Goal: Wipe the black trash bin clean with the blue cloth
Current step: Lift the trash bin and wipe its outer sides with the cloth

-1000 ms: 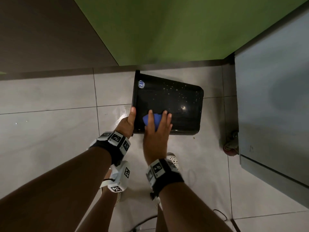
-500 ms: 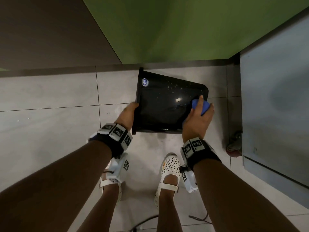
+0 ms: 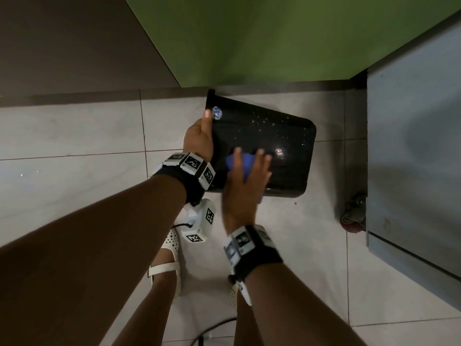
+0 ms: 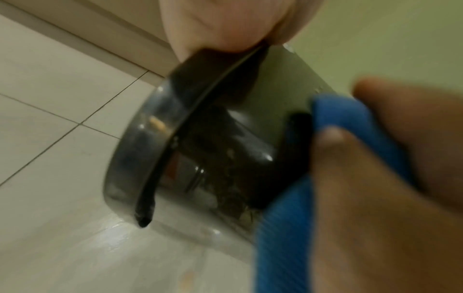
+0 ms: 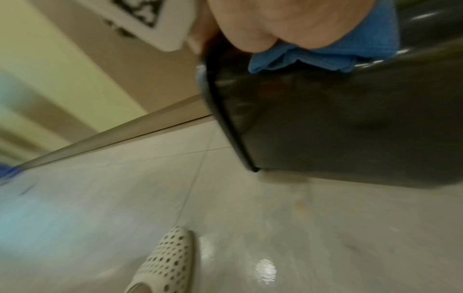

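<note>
The black trash bin (image 3: 274, 136) lies on its side on the tiled floor, its open mouth to the left and white specks on its upper side. My left hand (image 3: 199, 136) grips the rim at the mouth, thumb on top beside a round sticker. My right hand (image 3: 245, 181) presses the blue cloth (image 3: 245, 162) flat on the bin's upper side near the mouth, fingers stretched out. In the left wrist view the cloth (image 4: 335, 119) lies under those fingers on the bin (image 4: 225, 158). The right wrist view shows the cloth (image 5: 325, 53) bunched under the palm on the bin (image 5: 350, 128).
A green wall (image 3: 274, 41) stands right behind the bin. A grey cabinet (image 3: 411, 171) on a castor (image 3: 351, 218) stands close to the bin's right end. My white shoes (image 3: 169, 258) are just in front of the bin, and a dark cable (image 3: 212, 330) lies behind them.
My right hand swept the cloth from near the mouth to the bin's right end, then back towards the mouth. My left hand slid further up the rim.
</note>
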Demonstrator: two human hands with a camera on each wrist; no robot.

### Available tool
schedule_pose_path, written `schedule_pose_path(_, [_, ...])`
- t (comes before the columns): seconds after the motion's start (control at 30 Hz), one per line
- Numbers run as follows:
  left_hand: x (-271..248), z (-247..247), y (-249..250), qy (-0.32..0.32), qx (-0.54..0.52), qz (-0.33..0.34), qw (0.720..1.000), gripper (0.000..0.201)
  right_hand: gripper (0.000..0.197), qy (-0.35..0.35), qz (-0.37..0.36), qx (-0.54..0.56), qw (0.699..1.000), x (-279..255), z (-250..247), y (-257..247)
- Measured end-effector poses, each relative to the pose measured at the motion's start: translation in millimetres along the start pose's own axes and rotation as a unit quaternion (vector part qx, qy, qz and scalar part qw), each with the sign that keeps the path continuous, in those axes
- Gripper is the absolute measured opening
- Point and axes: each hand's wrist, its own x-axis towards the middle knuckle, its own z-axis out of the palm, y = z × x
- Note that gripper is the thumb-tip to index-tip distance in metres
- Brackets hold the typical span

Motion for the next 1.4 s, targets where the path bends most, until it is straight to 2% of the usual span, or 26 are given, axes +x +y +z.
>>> schedule_pose_path(0.03, [0.1, 1.4, -2.0, 0.003, 0.000, 0.002, 1.000, 0.051, 0.066, -0.010, -0.053, -0.034, 0.998, -6.0, 8.5, -9.5])
schedule_pose_path(0.1, [0.3, 2.4, -4.0, 0.001, -0.009, 0.002, 1.000, 0.049, 0.075, -0.039, -0.080, -0.076, 0.993, -1.7, 14.4, -23.1])
schedule_pose_path(0.17, [0.5, 1.1, -3.4, 0.000, -0.005, 0.001, 1.000, 0.048, 0.069, -0.025, -0.072, -0.078, 0.994, 19.9, 13.3, -23.3])
schedule_pose_path(0.27, [2.0, -0.1, -3.8, -0.001, 0.027, 0.014, 1.000, 0.048, 0.048, 0.009, -0.091, -0.071, 0.993, 59.9, -1.1, -12.6])
schedule_pose_path(0.33, [1.9, -1.1, -3.8, 0.000, 0.042, 0.019, 0.999, 0.049, 0.049, -0.009, -0.079, -0.070, 0.994, 81.3, -13.4, -0.8])
schedule_pose_path(0.4, [2.9, -1.5, -3.9, -0.001, 0.041, 0.017, 0.999, 0.050, 0.052, -0.017, -0.034, -0.079, 0.996, 97.0, -28.2, 16.0])
schedule_pose_path(0.57, [2.1, 0.8, -4.7, 0.010, 0.032, 0.009, 0.999, 0.050, 0.051, 0.044, 0.160, -0.011, 0.986, 105.2, -57.7, 62.3])
schedule_pose_path(0.67, [2.7, 1.8, -5.5, 0.013, 0.028, 0.005, 1.000, 0.050, 0.052, 0.075, 0.230, 0.023, 0.970, 87.0, -56.6, 67.5])
schedule_pose_path(0.73, [2.7, 1.0, -6.3, 0.008, 0.029, 0.004, 1.000, 0.050, 0.053, 0.088, 0.254, 0.002, 0.963, 70.8, -49.7, 62.5])
schedule_pose_path(0.8, [3.5, 0.0, -6.2, 0.000, 0.022, 0.005, 1.000, 0.049, 0.053, 0.086, 0.235, -0.032, 0.968, 54.2, -41.5, 51.8])
schedule_pose_path(0.9, [3.5, 0.7, -4.0, -0.001, 0.022, 0.012, 1.000, 0.048, 0.054, 0.083, 0.132, -0.059, 0.986, 31.4, -26.5, 27.5])
schedule_pose_path(0.97, [2.4, 0.7, -5.4, 0.001, 0.021, 0.013, 1.000, 0.048, 0.049, 0.023, 0.092, -0.017, 0.995, 18.8, -12.8, 6.1])
schedule_pose_path(1.03, [2.3, 0.6, -7.8, 0.000, 0.013, 0.008, 1.000, 0.044, 0.055, -0.027, 0.038, -0.018, 0.999, 14.5, -1.7, -12.6])
schedule_pose_path(1.1, [2.3, 0.5, -8.5, -0.002, 0.006, 0.004, 1.000, 0.042, 0.062, -0.049, -0.023, -0.075, 0.996, 19.9, 3.9, -20.2])
schedule_pose_path(1.17, [3.8, 0.4, -9.1, 0.001, 0.019, 0.013, 1.000, 0.046, 0.064, -0.037, -0.051, -0.104, 0.993, 33.2, 5.0, -12.8])
schedule_pose_path(1.3, [4.2, -1.1, -12.5, 0.014, 0.055, 0.044, 0.997, 0.049, 0.058, -0.007, -0.063, -0.086, 0.994, 55.5, -13.5, 12.4])
schedule_pose_path(1.4, [4.0, -1.0, -13.5, 0.017, 0.062, 0.043, 0.997, 0.051, 0.058, 0.024, -0.011, -0.064, 0.998, 71.8, -32.8, 32.4])
